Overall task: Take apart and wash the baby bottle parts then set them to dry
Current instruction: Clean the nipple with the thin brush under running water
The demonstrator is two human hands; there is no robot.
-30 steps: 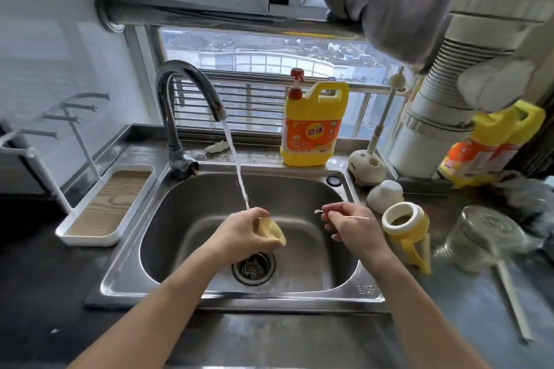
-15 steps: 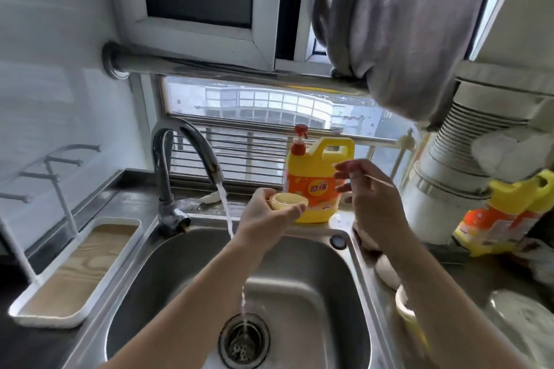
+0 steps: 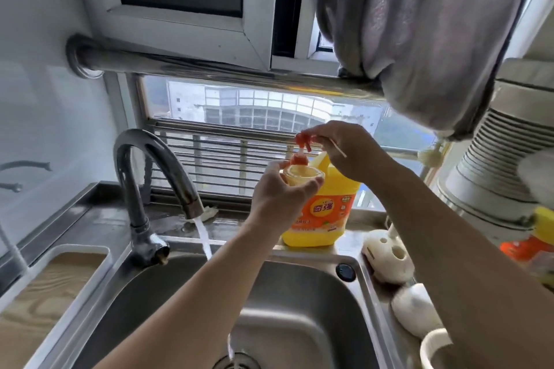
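Daylight from a barred window falls on a stainless steel sink point(image 3: 314, 255) set into a wet steel counter point(image 3: 99, 219), with a curved faucet point(image 3: 156, 165) running a thin stream to the left of both hands. The left hand point(image 3: 275, 192) cups a small bottle part point(image 3: 302, 175) with its fingers curled round the wall, mouth up. The part is round, pale yellow and translucent, and sits directly under the right hand point(image 3: 344, 150). That hand presses its fingertips on the red pump head point(image 3: 302, 141) of a yellow detergent bottle point(image 3: 326, 213) just behind the left hand, while pinching a thin white stick point(image 3: 337, 149) that juts out to the right. The part looks very light and probably soft, likely silicone. Wet and soon soapy, it should be slippery, so a grip round the rim with the thumb opposite the fingers seems safest. Squeezing hard would likely fold it. The detergent bottle is stiff, glossy plastic.
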